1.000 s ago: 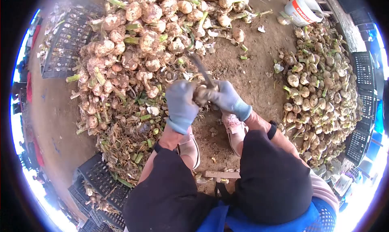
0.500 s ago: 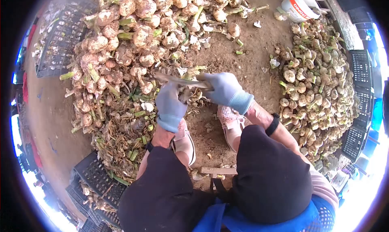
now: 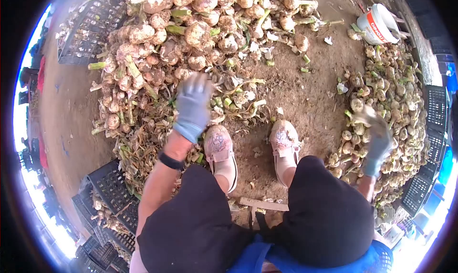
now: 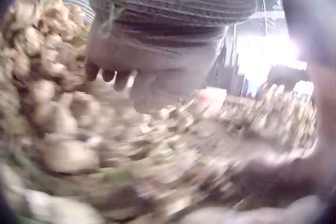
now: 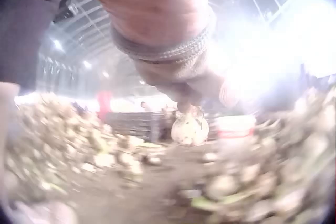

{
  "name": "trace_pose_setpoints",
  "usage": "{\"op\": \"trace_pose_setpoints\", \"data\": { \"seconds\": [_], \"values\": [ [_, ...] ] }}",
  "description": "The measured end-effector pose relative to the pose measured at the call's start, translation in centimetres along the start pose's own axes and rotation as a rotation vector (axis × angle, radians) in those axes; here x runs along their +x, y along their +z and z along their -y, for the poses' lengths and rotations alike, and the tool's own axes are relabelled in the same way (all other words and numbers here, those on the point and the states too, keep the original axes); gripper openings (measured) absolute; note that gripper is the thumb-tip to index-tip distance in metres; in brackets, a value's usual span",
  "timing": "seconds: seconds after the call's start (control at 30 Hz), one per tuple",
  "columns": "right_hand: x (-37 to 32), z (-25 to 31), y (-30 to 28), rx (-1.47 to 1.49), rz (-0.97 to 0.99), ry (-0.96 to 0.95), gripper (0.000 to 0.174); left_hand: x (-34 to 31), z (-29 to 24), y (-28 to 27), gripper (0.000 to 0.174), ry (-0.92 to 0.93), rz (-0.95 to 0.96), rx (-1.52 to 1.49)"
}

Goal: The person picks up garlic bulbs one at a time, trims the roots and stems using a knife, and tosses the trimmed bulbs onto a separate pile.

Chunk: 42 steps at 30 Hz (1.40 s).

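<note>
My left hand (image 3: 193,101), in a grey-blue knit glove, reaches over the near edge of the large pile of garlic bulbs (image 3: 195,34), fingers extended and nothing in them. The left wrist view shows that gloved hand (image 4: 152,71) blurred above the bulbs. Off to the right, my gloved right hand (image 3: 379,142) is over the other garlic pile (image 3: 396,96), blurred by motion. It holds a pale garlic bulb (image 5: 190,129), seen hanging under the fingers in the right wrist view. The knife from the earlier frames is hidden now.
Dry leaves and cut stalks (image 3: 148,139) lie heaped left of the shoes (image 3: 219,149). A white bucket (image 3: 378,24) stands at the back right. Black crates stand at the lower left (image 3: 112,187), upper left (image 3: 90,32) and along the right edge (image 3: 436,106). Bare soil (image 3: 305,92) separates the piles.
The hands worked together over the shoes with a bulb and a knife; now they are apart. The right has swung to the right pile with a bulb, the left forward to the left pile.
</note>
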State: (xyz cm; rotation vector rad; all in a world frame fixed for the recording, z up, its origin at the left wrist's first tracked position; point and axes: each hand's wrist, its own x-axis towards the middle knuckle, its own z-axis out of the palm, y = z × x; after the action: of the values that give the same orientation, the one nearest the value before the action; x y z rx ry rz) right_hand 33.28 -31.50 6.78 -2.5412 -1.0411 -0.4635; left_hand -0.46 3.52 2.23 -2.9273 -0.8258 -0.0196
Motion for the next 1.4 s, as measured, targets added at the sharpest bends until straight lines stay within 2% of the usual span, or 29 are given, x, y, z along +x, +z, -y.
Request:
{"op": "trace_pose_setpoints", "data": {
  "seconds": [0.03,0.07,0.1,0.17,0.2,0.23,0.3,0.33,0.37,0.4,0.43,0.47,0.5,0.53,0.57,0.63,0.67,0.7,0.77,0.8,0.83,0.93,0.97,1.03,1.07,1.1,1.2,1.27,1.4],
  "values": [
    [0.0,-2.3,-3.7,-0.282,0.171,0.431,0.023,-1.3,1.8,1.4,0.048,0.004,0.085,0.108],
    [-0.5,-5.0,-6.4,-0.267,0.093,0.501,0.025,-2.2,3.4,3.6,0.046,0.031,0.142,0.198],
    [-0.9,-6.8,-8.1,-0.256,0.005,0.577,0.028,-2.7,4.5,5.8,0.045,0.091,-0.005,0.268],
    [-2.3,-9.2,-8.0,-0.081,-0.165,0.703,0.029,-2.6,4.8,7.4,0.030,0.087,-0.051,0.350],
    [-1.9,-7.6,-7.0,-0.093,-0.010,0.717,0.028,-2.2,4.5,6.9,0.030,0.092,-0.059,0.346],
    [-2.1,-5.8,-4.6,0.097,-0.005,0.716,0.024,-1.7,4.4,5.9,0.029,0.033,-0.014,0.319],
    [1.2,5.8,-2.7,0.182,0.228,0.857,0.023,-1.2,4.1,3.6,0.028,-0.023,0.029,0.297],
    [-0.9,3.4,1.8,0.114,0.274,0.480,0.026,-1.5,4.0,2.3,0.028,-0.114,-0.055,0.166],
    [1.2,10.5,1.2,0.324,0.432,0.542,0.025,-2.1,4.0,1.6,0.028,-0.208,-0.131,0.039],
    [0.2,12.1,4.6,0.484,0.357,0.251,0.031,-2.6,4.4,2.4,0.033,-0.249,-0.238,-0.206],
    [0.0,14.4,7.1,0.610,0.423,0.021,0.034,-2.6,2.3,1.1,0.034,-0.378,-0.293,-0.443],
    [0.6,18.7,6.9,0.757,0.566,0.063,0.038,-2.0,0.8,0.5,0.034,-0.581,-0.248,-0.906],
    [0.7,21.1,7.7,0.787,0.598,-0.130,0.044,-1.3,-0.5,0.3,0.034,-0.773,-0.183,-1.378],
    [1.2,23.3,7.5,0.715,0.668,-0.249,0.048,-1.0,-1.7,0.3,0.026,-0.640,-0.171,-1.411],
    [1.8,24.5,7.2,0.639,0.740,-0.367,0.052,-1.6,-1.8,2.1,0.026,-0.630,-0.163,-1.422],
    [2.1,24.5,7.6,0.512,0.735,-0.400,0.054,-1.4,-3.1,4.0,0.037,-0.263,-0.111,-1.158],
    [2.1,24.4,7.6,0.417,0.734,-0.451,0.057,-1.9,-2.6,4.5,0.045,-0.039,0.107,-0.720],
    [1.9,24.3,7.5,0.410,0.741,-0.451,0.057,-1.4,-3.6,2.6,0.045,-0.040,0.110,-0.728],
    [1.8,24.2,7.3,0.323,0.807,-0.460,0.057,-0.5,-5.2,0.2,0.045,-0.287,-0.141,-1.578],
    [1.8,24.5,7.2,0.323,0.808,-0.462,0.057,-0.7,-5.2,-0.2,0.044,-0.557,-0.016,-1.732],
    [1.8,24.8,6.9,0.327,0.778,-0.482,0.055,-0.9,-4.9,-0.1,0.044,-0.562,-0.017,-1.730],
    [2.2,25.8,6.1,0.359,0.737,-0.520,0.050,-1.4,-4.5,0.6,0.040,-0.304,-0.150,-1.105],
    [2.4,26.0,6.1,0.382,0.718,-0.529,0.046,-1.7,-4.4,0.7,0.040,-0.311,-0.151,-1.103],
    [2.5,26.1,6.9,0.349,0.710,-0.559,0.041,-1.8,-4.6,0.6,0.037,-0.189,-0.114,-0.667],
    [2.5,26.1,7.3,0.313,0.702,-0.587,0.036,-1.7,-4.7,0.6,0.035,-0.247,-0.110,-0.868],
    [2.4,26.1,7.4,0.316,0.703,-0.584,0.036,-1.6,-4.9,0.7,0.035,-0.246,-0.107,-0.865],
    [2.4,25.5,7.4,0.312,0.710,-0.575,0.035,-1.3,-5.4,0.2,0.025,-0.194,-0.291,-0.962],
    [2.7,24.9,7.3,0.376,0.776,-0.639,0.025,-1.4,-5.6,-1.1,0.024,-0.512,0.137,-1.758],
    [2.9,24.2,8.5,0.406,0.705,-0.679,0.023,-1.2,-6.3,-1.4,0.030,-0.483,0.110,-1.722]
  ]
}}
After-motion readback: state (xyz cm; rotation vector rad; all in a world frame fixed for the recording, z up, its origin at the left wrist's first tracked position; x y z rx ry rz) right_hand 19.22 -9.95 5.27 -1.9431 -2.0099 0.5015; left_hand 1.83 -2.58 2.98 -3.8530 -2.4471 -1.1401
